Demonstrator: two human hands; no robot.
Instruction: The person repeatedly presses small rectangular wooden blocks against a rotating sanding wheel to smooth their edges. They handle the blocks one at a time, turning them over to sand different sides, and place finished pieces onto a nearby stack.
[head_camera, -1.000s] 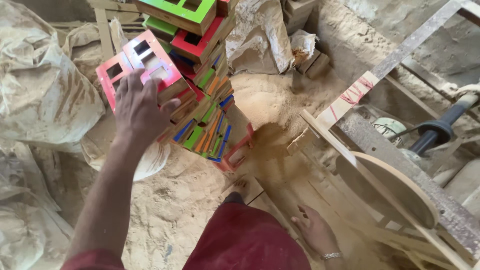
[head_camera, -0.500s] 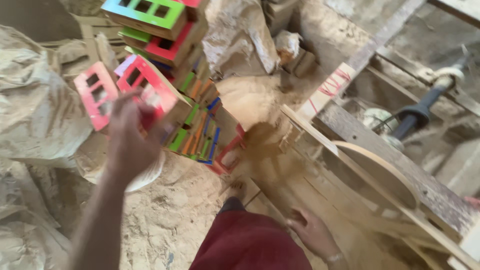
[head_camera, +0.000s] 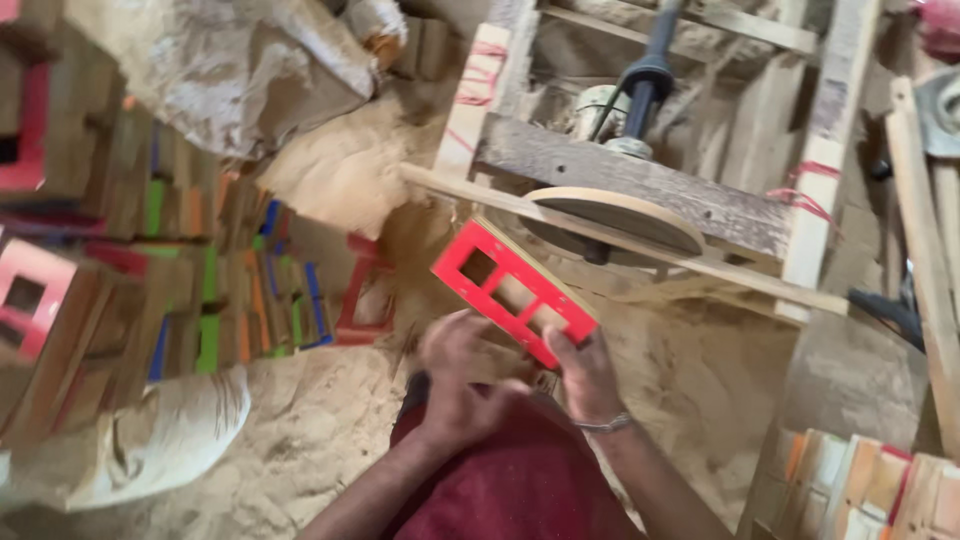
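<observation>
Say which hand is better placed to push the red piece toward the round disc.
Right, probably. The right hand grips the near end of the red-faced wooden block with three cut-out windows, nearer the round wooden disc; the left hand sits lower, beneath it.

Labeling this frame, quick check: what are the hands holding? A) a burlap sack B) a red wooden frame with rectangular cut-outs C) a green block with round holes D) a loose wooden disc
B: both hands, left hand and right hand, grip the red wooden frame, whose rectangular cut-outs show, just in front of the wooden disc on the machine.
</observation>
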